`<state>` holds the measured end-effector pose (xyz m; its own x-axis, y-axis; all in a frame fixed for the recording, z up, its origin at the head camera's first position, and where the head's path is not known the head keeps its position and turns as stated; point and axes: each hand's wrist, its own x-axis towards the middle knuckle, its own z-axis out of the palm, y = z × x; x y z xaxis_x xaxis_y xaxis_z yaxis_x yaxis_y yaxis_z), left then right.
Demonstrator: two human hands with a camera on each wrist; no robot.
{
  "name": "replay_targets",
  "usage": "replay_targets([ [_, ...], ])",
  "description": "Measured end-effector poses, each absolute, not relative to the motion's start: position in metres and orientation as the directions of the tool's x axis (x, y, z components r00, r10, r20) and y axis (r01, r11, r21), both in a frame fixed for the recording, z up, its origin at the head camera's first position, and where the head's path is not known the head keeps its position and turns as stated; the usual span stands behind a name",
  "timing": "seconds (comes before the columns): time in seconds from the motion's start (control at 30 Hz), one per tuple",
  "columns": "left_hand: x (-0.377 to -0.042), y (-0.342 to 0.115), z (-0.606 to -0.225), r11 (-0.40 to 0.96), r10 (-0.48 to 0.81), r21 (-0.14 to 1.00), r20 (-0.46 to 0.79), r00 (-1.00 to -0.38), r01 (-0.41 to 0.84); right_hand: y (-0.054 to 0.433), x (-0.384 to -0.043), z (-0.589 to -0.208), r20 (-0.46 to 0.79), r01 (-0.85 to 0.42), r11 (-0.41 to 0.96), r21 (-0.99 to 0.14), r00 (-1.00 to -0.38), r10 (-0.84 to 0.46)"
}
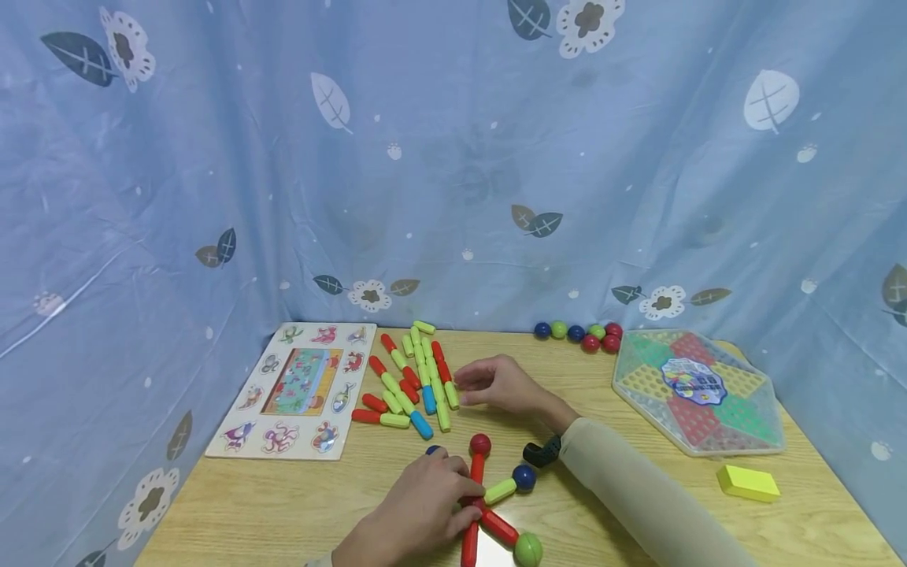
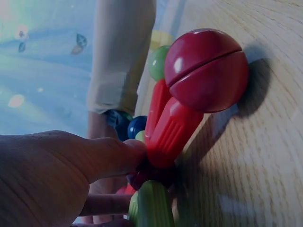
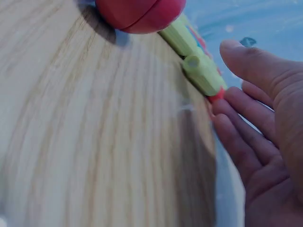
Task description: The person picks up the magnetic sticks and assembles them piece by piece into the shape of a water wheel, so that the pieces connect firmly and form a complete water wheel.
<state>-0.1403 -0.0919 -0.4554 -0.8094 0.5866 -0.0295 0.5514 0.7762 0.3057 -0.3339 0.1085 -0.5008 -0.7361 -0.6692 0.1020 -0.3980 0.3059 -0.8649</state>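
On the table lies a star-shaped toy build: a dark red centre ball (image 2: 154, 176) with red rods (image 1: 499, 528) and yellow-green rods (image 1: 500, 492) running out from it. Red, blue and green balls cap several of the rods. My left hand (image 1: 428, 500) pinches the build at its centre ball, between thumb and fingers. Further back, my right hand (image 1: 506, 386) hovers at the right edge of a group of loose rods (image 1: 432, 370) coloured red, yellow-green and blue. Its fingers are loosely bent beside a red and yellow-green rod (image 3: 203, 75), with nothing held.
A white puzzle board (image 1: 237, 402) with sea animals lies at the left. Several loose balls (image 1: 590, 343) sit along the back. To the right are a hexagonal board-game case (image 1: 697, 394) and a yellow block (image 1: 747, 483). A patterned blue curtain (image 1: 453, 157) encloses the table.
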Motion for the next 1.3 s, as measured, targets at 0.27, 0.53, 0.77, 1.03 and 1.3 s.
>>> replay_targets([
  [0.27, -0.141, -0.092, -0.455, 0.771, 0.592, 0.311, -0.029, -0.806, 0.556, 0.091, -0.337, -0.499, 0.162, -0.534, 0.4, -0.745, -0.727, -0.668],
  [0.53, -0.14, -0.092, -0.456, 0.774, 0.584, 0.326, -0.036, -0.811, 0.543, 0.074, -0.335, -0.489, 0.177, -0.624, 0.492, -0.607, -0.71, -0.681],
  [0.77, -0.141, -0.091, -0.458, 0.771, 0.587, 0.331, -0.04, -0.808, 0.544, 0.072, -0.334, -0.489, 0.156, -0.641, 0.511, -0.573, -0.697, -0.7],
  [1.03, -0.141, -0.09, -0.459, 0.772, 0.582, 0.344, -0.048, -0.812, 0.534, 0.079, -0.332, -0.49, 0.148, -0.686, 0.498, -0.531, -0.653, -0.743],
  [1.3, -0.141, -0.089, -0.461, 0.775, 0.583, 0.317, -0.024, -0.812, 0.547, 0.108, -0.325, -0.493, 0.156, -0.596, 0.487, -0.639, -0.72, -0.676],
])
